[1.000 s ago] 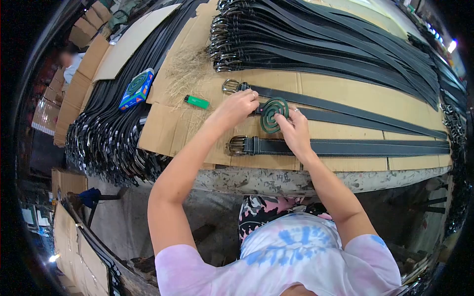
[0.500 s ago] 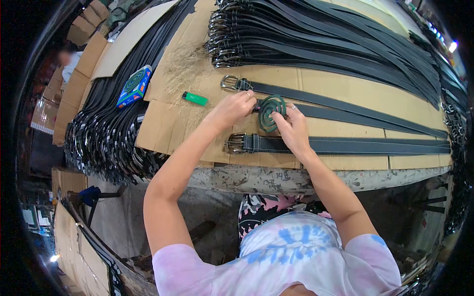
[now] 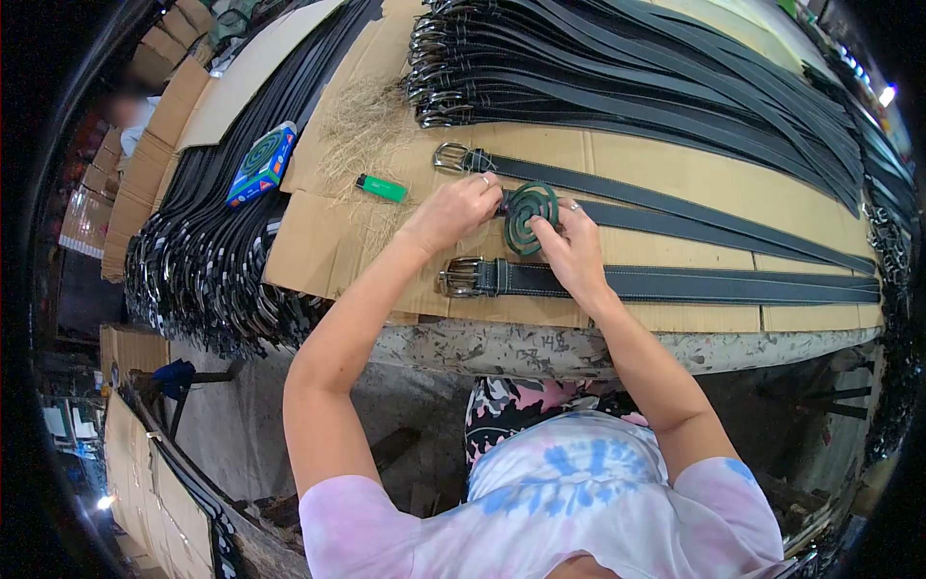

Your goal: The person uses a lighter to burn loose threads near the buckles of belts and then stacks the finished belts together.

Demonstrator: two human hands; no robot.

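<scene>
A dark green mosquito coil [image 3: 529, 210] is gripped at its right side by my right hand [image 3: 574, 243], thumb over the spiral. It stands tilted above the middle one of three black leather belts. Just left of the coil, my left hand [image 3: 461, 207] is closed in a pinch; whatever its fingertips hold is hidden. It covers the buckle end of the middle belt [image 3: 627, 220]. The upper belt [image 3: 579, 185] and lower belt [image 3: 675, 284] lie either side, silver buckles to the left. A green lighter [image 3: 382, 187] rests on the cardboard left of my hand.
Many black belts [image 3: 617, 87] are piled at the back of the cardboard sheet [image 3: 338, 246]. A blue mosquito coil box [image 3: 262, 164] sits on another belt stack [image 3: 207, 236] at left. Thread scraps [image 3: 362, 130] lie beyond the lighter. Another person [image 3: 130, 121] is at far left.
</scene>
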